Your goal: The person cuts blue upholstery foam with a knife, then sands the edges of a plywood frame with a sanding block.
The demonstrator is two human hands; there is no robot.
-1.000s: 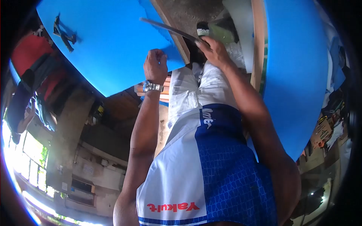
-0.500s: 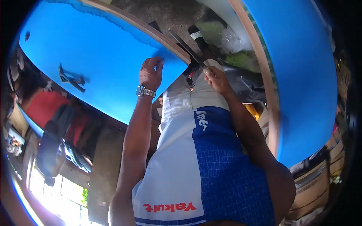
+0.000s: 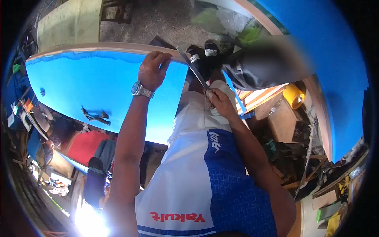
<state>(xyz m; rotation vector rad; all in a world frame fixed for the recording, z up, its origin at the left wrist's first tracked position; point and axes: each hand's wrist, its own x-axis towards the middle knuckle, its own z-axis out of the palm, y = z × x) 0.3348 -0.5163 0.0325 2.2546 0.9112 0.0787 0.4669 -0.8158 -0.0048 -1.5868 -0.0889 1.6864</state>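
My left hand [image 3: 152,70], with a metal watch [image 3: 142,89] on the wrist, is over the end of a large blue panel [image 3: 94,79]. Its fingers are loosely bent, thumb apart, with the fingertips right at the panel's wooden rim [image 3: 114,47]. My right hand [image 3: 219,100] is closed round the near end of a long, narrow dark blade [image 3: 192,68]. The blade points up and to the left, its tip beside the panel's corner. A dark strap-like piece [image 3: 95,115] sits on the blue surface.
Another blue panel [image 3: 335,71] with a wooden edge curves along the right. A yellow roll [image 3: 294,96] sits near a brown box [image 3: 286,122]. A person in dark clothing [image 3: 94,179] is at lower left. A pale board [image 3: 70,25] lies beyond the left panel.
The view has turned, bringing the pale board and yellow roll into sight. My left hand has shifted from the blue surface to the rim. My right hand has drawn down towards my body with the blade.
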